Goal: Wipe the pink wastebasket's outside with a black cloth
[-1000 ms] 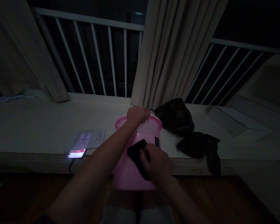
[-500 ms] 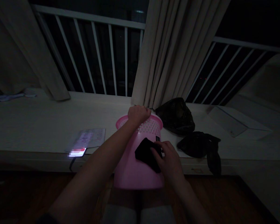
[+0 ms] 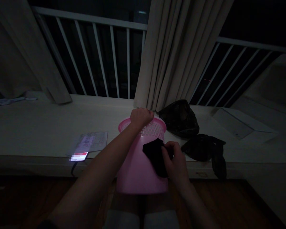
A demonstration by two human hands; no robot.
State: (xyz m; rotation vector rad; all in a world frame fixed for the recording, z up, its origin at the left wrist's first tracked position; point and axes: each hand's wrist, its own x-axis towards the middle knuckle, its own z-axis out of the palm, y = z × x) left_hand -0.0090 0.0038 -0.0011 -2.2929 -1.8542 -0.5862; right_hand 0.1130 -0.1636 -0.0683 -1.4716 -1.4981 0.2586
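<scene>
A pink plastic wastebasket (image 3: 133, 168) lies tilted toward me, its lattice band and rim at the far end. My left hand (image 3: 141, 117) is closed at the far rim, the fingertips hidden behind the knuckles. Against the smooth pink side is a folded black cloth (image 3: 156, 156). My right hand (image 3: 176, 160) pinches the cloth's right part between thumb and fingers. The dim light hides the cloth's details.
Two black plastic bags (image 3: 181, 119) rest on the white ledge (image 3: 50, 127) to the right. Printed papers (image 3: 92, 141) and a lit phone (image 3: 78, 156) lie left. Farther right is a white box (image 3: 245, 124). Curtains (image 3: 166, 57) and railings stand behind.
My right hand has shifted slightly right and curled more round the cloth. The cloth has moved a little right and changed its fold. My left hand and the wastebasket stay put.
</scene>
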